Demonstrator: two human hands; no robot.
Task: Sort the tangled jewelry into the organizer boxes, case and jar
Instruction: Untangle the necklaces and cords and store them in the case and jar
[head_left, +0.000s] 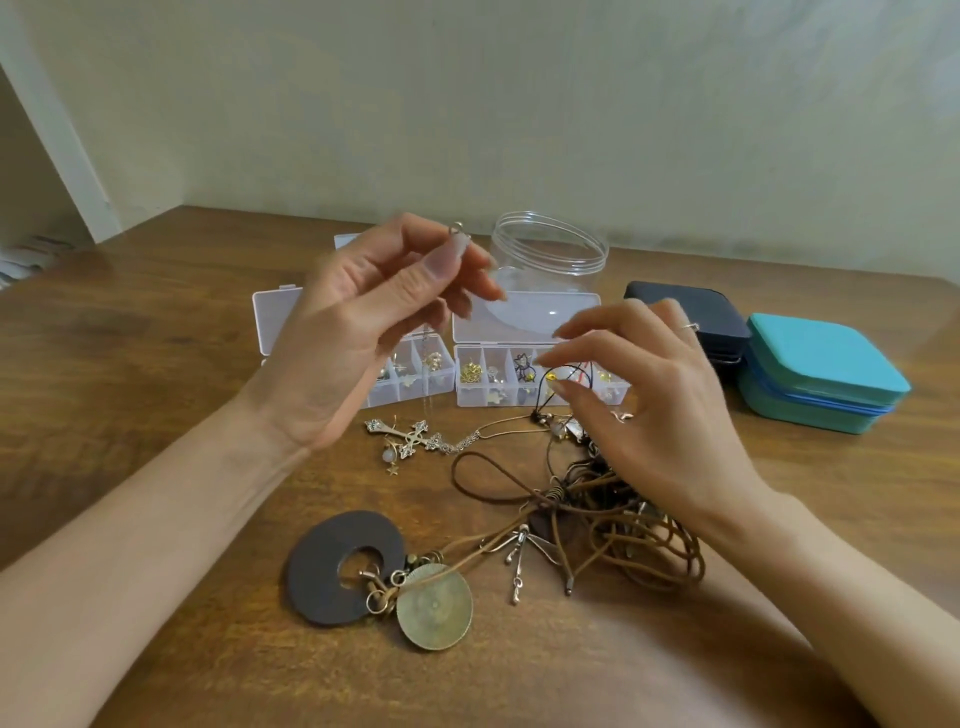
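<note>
Head view: hands, left pinching clasp, partly block organizer boxes.

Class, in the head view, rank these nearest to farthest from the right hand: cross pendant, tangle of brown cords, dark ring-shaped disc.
From the right hand:
1. tangle of brown cords, just beneath it.
2. cross pendant, to its left.
3. dark ring-shaped disc, farther left, toward the person.

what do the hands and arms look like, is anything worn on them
Both arms are bare, with no sleeves, watch or bracelet in view. The right hand wears a thin ring on one finger. The left hand shows no ring and has long nails.
</note>
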